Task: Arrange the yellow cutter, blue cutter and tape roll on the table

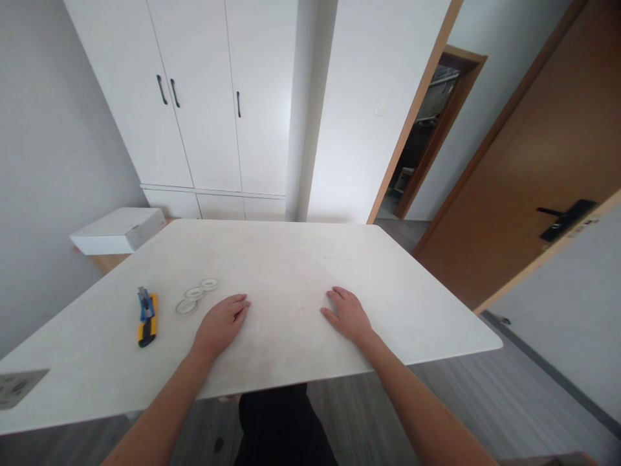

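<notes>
My left hand (222, 325) rests palm down on the white table (281, 259), its fingers stretched out and holding nothing. Over to the right, my right hand (348, 315) also lies flat on the tabletop, the thumb apart from the fingers. Nearest to my left hand are three white rolls of tape (194, 294), lying in a slanted, touching or overlapping row. Farther left, a blue box cutter (145, 304) lies partly over a yellow and black box cutter (147, 331).
A grey panel (20, 387) sits at the table's left front edge. Behind the far left corner stands a white box (119, 228). White cabinets (208, 97) line the back wall. On the right, a brown door (528, 149) stands beside the table.
</notes>
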